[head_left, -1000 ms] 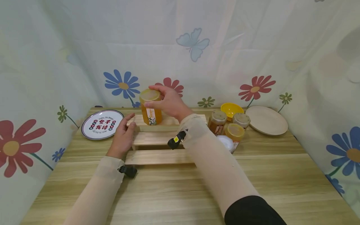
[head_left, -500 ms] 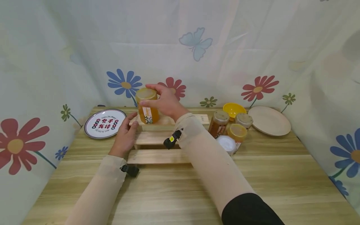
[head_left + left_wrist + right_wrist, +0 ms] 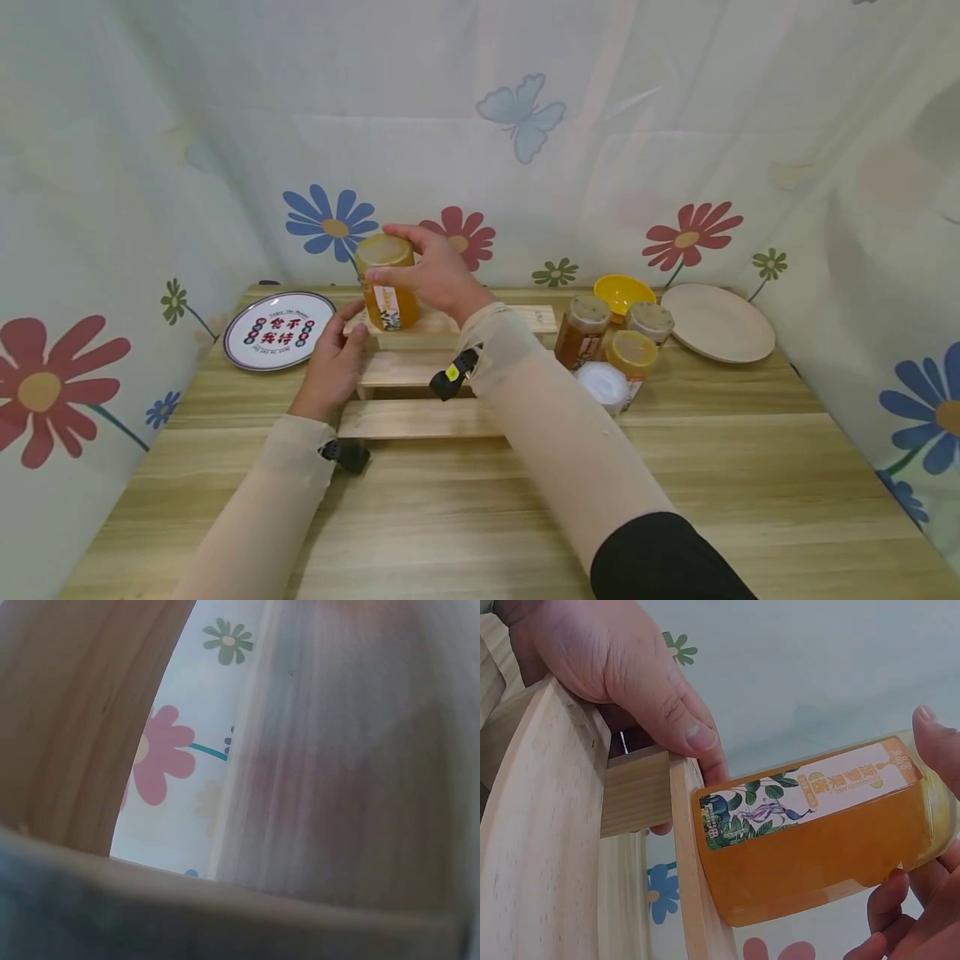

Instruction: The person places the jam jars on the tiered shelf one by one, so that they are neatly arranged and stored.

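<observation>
My right hand (image 3: 442, 275) grips a jar (image 3: 395, 307) of amber contents by its yellowish lid end, thumb on the near side. The jar stands at the left part of the top step of a three-tier wooden rack (image 3: 431, 418). In the right wrist view the jar's base meets the top board (image 3: 697, 877), and its label shows leaves and print. With thumb and fingers, my left hand (image 3: 332, 367) holds the left end of that top step, right beside the jar. Rack boards (image 3: 337, 772) fill the left wrist view, where no fingers are visible.
Right of the rack stand a darker jar (image 3: 582, 329), a yellow-lidded jar (image 3: 632, 354), a grey-lidded jar (image 3: 651, 319) and a white-lidded container (image 3: 603, 385). Behind them are a yellow bowl (image 3: 624, 293) and beige plate (image 3: 718, 325). A printed plate (image 3: 279, 331) lies left.
The right hand has shifted the jar a little leftward along the top step, nearer the left hand. The left hand keeps its hold on the rack's end.
</observation>
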{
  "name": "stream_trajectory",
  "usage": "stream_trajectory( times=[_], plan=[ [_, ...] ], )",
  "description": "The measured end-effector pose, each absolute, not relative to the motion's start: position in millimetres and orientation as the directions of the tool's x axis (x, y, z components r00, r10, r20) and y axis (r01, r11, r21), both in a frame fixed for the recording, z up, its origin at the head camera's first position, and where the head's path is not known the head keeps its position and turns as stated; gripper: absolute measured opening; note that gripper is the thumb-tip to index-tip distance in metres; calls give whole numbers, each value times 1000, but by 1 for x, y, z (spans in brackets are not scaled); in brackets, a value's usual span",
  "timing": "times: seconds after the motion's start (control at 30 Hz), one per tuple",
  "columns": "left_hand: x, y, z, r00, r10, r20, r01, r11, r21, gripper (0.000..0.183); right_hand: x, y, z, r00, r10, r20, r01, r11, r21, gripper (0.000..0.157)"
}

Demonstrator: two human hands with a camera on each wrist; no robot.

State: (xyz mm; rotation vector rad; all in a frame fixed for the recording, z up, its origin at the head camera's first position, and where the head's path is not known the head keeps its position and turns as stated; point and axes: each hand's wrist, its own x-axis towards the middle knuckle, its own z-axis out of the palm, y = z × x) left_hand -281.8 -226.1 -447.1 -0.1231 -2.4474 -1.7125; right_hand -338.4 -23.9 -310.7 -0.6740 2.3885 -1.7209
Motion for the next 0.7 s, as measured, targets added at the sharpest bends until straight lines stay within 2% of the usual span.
stream_trajectory(
  times=[0.23, 0.5, 0.7],
  plan=[
    [-282, -225, -447, -985, -27, 169, 149, 349, 925, 55, -335, -25, -310, -902, -407, 144, -274, 282, -920, 78],
    [-283, -225, -447, -984, -22, 178, 160, 346, 924, 55, -322, -8, -306, -899, -400, 176, -314, 312, -897, 92],
    [-283, -228, -449, -985, -15, 170, 155, 333, 930, 55, -298, 28, -296, -879, -411, 240, -370, 272, -889, 84]
  ],
)
